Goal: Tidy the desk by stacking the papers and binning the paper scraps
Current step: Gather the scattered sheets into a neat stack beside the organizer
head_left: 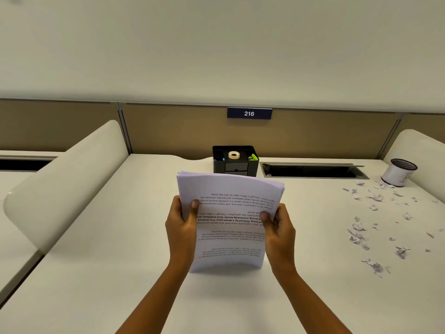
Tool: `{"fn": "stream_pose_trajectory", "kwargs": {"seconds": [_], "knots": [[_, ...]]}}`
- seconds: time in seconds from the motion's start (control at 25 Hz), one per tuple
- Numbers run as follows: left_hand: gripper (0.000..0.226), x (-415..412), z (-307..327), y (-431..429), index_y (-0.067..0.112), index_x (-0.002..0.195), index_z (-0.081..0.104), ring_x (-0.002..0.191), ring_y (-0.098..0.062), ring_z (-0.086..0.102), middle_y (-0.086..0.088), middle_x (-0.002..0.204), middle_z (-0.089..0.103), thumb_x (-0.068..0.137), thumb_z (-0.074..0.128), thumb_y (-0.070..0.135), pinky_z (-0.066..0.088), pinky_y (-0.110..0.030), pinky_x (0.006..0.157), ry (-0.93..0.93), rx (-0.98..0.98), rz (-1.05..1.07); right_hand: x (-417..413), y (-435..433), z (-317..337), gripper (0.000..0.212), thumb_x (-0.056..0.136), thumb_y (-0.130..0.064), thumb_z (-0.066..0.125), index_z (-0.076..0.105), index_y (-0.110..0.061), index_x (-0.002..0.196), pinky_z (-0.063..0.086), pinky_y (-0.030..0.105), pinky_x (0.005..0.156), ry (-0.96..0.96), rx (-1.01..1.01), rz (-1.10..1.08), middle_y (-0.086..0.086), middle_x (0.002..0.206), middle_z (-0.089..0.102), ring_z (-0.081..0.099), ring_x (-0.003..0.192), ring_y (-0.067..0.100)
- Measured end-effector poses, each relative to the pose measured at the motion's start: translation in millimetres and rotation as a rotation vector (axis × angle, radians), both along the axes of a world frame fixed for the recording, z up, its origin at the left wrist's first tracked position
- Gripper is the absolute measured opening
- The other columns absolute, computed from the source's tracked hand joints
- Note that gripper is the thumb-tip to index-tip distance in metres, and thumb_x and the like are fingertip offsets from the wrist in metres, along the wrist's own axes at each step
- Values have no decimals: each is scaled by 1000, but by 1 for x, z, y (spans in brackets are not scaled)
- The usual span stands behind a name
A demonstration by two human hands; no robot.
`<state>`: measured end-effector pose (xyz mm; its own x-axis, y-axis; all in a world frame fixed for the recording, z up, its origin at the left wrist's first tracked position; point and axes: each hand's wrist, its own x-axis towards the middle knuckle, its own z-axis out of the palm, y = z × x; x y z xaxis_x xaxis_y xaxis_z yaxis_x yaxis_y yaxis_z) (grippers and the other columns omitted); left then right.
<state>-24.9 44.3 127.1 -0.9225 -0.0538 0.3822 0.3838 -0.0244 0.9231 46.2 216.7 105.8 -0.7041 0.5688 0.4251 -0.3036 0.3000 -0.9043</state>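
A stack of printed white papers [230, 227] stands upright on its lower edge on the desk [96, 273], bowed a little, with the text upside down to me. My left hand [180, 227] grips its left edge, thumb on the front sheet. My right hand [279, 227] grips the right edge the same way. Several torn paper scraps [370, 227] lie scattered on the desk at the right. A small mesh bin [398, 172] with a white band stands at the back right, beyond the scraps.
A black desk organiser [236, 162] with a tape roll [234, 155] stands just behind the papers. A cable slot [313, 170] opens in the desk to its right. Curved cream dividers [67, 174] flank both sides. A panel with sign 216 [249, 113] closes the back.
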Motion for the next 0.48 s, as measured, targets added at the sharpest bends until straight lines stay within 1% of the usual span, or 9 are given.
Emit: {"fn": "stream_pose_trajectory", "kwargs": {"seconds": [0.08, 0.12, 0.16, 0.2, 0.28, 0.32, 0.36, 0.4, 0.48], "knots": [[13, 3, -9, -5, 30, 97, 49, 80, -20, 67, 11, 91, 65, 89, 57, 36, 53, -15, 57, -43, -30, -29, 4, 0, -12, 11, 94, -21, 50, 53, -32, 96, 60, 31, 68, -77, -5, 33, -9, 94, 66, 64, 88, 17], [17, 5, -12, -7, 31, 101, 47, 84, -21, 67, 11, 95, 65, 88, 58, 35, 53, -15, 58, -55, -49, -36, 4, 0, -16, 15, 95, -18, 50, 55, -32, 98, 60, 34, 69, -99, -10, 38, -8, 95, 66, 64, 89, 18], [26, 7, -11, -9, 31, 107, 44, 91, -22, 65, 11, 102, 63, 87, 60, 36, 54, -17, 62, -45, -68, -17, 3, 0, -18, 18, 95, -15, 51, 56, -32, 98, 60, 34, 70, -102, -12, 31, -8, 95, 67, 64, 89, 19], [40, 8, -7, -11, 29, 116, 40, 101, -21, 61, 9, 113, 58, 85, 63, 36, 55, -22, 72, -6, -92, 37, 2, 1, -18, 18, 95, -13, 51, 57, -30, 98, 60, 33, 70, -94, -6, 13, -8, 93, 67, 64, 87, 19], [68, 5, 7, -13, 19, 134, 30, 123, -20, 44, 1, 139, 41, 80, 69, 32, 42, -36, 101, 151, -193, 206, -1, 1, -15, 15, 95, -11, 50, 56, -25, 95, 60, 27, 67, -75, 44, -61, -12, 89, 65, 64, 82, 17], [76, 3, 17, -14, 14, 139, 27, 130, -21, 36, -3, 146, 34, 79, 70, 32, 32, -37, 110, 262, -266, 271, -2, 1, -11, 12, 95, -13, 49, 55, -23, 94, 59, 22, 65, -59, 86, -100, -15, 87, 64, 64, 79, 14], [78, 0, 29, -16, 11, 141, 27, 133, -20, 32, -8, 149, 32, 79, 69, 34, 25, -32, 113, 379, -343, 293, -2, 0, -5, 8, 96, -17, 48, 55, -21, 92, 58, 18, 62, -32, 143, -126, -17, 84, 62, 64, 75, 11], [74, -2, 42, -17, 9, 140, 32, 133, -19, 33, -10, 147, 36, 80, 67, 35, 22, -26, 113, 484, -416, 277, -3, 0, 3, 13, 96, -25, 46, 55, -19, 89, 57, 15, 61, 10, 221, -140, -17, 81, 61, 63, 70, 7], [58, -3, 58, -20, 8, 131, 46, 124, -19, 43, -10, 135, 51, 84, 62, 38, 22, -26, 111, 669, -566, 236, -3, -1, 22, 38, 96, -42, 41, 59, -11, 85, 52, 6, 59, 120, 444, -132, -9, 77, 63, 59, 64, 0]]}}
